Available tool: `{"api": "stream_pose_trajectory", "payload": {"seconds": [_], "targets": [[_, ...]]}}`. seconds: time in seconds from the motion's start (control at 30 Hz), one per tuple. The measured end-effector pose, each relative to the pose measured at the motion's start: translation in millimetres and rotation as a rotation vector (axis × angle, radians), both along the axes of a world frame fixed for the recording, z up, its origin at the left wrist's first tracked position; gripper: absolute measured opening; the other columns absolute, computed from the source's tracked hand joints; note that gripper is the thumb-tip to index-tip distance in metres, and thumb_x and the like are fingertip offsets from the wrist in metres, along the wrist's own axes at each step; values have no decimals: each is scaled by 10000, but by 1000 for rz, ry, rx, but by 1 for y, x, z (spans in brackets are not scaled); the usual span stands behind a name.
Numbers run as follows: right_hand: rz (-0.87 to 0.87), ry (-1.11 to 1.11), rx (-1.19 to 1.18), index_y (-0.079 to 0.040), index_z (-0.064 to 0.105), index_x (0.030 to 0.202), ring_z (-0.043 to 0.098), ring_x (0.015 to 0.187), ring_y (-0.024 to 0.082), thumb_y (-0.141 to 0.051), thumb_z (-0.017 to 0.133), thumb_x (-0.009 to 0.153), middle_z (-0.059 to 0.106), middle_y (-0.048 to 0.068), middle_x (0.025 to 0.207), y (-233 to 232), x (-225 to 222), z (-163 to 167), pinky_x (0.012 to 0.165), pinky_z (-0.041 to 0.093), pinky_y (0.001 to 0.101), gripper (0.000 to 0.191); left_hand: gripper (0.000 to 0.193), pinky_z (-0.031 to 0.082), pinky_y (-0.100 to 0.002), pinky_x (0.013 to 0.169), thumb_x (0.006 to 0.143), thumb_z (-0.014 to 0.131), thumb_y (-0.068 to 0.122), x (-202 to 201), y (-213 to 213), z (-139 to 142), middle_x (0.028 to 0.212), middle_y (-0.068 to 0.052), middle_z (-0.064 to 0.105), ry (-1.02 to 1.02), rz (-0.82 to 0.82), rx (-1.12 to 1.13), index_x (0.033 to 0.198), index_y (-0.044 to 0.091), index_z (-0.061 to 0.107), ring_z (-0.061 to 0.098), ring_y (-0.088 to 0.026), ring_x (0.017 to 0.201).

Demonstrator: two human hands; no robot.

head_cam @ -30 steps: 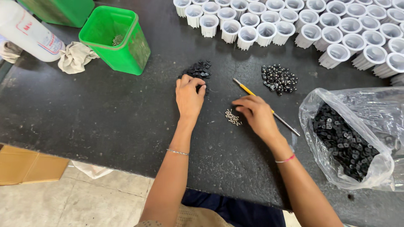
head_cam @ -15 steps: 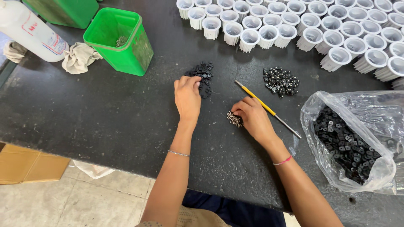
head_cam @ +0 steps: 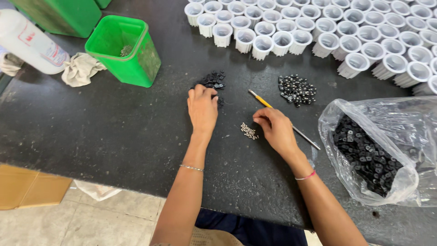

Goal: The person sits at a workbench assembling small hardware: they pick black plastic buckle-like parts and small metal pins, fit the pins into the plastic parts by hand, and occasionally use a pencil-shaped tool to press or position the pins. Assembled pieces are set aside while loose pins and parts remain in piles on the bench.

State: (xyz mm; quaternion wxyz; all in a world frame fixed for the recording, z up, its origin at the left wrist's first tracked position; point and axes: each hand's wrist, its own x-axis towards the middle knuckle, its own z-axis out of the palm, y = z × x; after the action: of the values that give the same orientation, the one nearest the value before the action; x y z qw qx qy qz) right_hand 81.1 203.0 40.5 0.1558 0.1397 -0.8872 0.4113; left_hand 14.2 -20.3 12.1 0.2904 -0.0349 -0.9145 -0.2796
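Observation:
My left hand (head_cam: 202,108) lies palm down on the black table (head_cam: 91,132), its fingertips on a small pile of black parts (head_cam: 213,80). Whether it grips one is hidden by the fingers. My right hand (head_cam: 274,129) rests to the right of a little heap of tiny silver pins (head_cam: 248,131), fingers curled with the tips pinched together close to the heap. A yellow-handled tool (head_cam: 265,102) lies on the table and passes under my right hand. Behind it sits a pile of shiny dark beads (head_cam: 297,89).
Rows of white ribbed cups (head_cam: 318,32) fill the back of the table. A clear plastic bag of black parts (head_cam: 368,155) lies at the right. A green bin (head_cam: 124,50), a crumpled rag (head_cam: 81,68) and a white bottle (head_cam: 32,43) stand at the back left.
My right hand has drawn slightly right, uncovering the silver pins. My left hand stays at the black pile, barely shifted.

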Motion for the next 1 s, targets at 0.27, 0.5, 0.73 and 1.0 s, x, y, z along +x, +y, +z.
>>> {"api": "stream_pose_trajectory", "payload": {"seconds": [0.27,0.5,0.73,1.0], "targets": [[-84,-99,-115,-8,700,1022,689,713,152,-116,733,937,735,93,852,-1,-3,-7,675,538,302,142,160,506,-431,860,815,773,48,2,-1,2,1006,-84,672,53,-63,101,949,73,689,593,-322,996],[-140,-78,-216,-14,701,1044,678,731,130,-108,730,943,754,68,902,0,-8,-9,682,543,282,141,300,580,-277,774,842,770,52,13,39,-10,966,-62,780,-309,-380,779,1138,61,721,717,-126,839],[-95,83,-171,-6,691,1043,710,803,156,-76,741,940,746,85,963,-4,-18,-7,743,562,292,135,234,585,-246,789,851,783,58,13,48,-8,952,-67,792,-445,-479,851,1082,22,776,726,-96,851],[-109,91,-131,-4,694,1028,710,785,181,-65,755,924,737,89,954,-9,-25,-6,732,561,308,134,172,600,-241,781,849,776,30,11,51,1,914,-63,792,-446,-499,850,1019,6,771,737,-88,829]]}}
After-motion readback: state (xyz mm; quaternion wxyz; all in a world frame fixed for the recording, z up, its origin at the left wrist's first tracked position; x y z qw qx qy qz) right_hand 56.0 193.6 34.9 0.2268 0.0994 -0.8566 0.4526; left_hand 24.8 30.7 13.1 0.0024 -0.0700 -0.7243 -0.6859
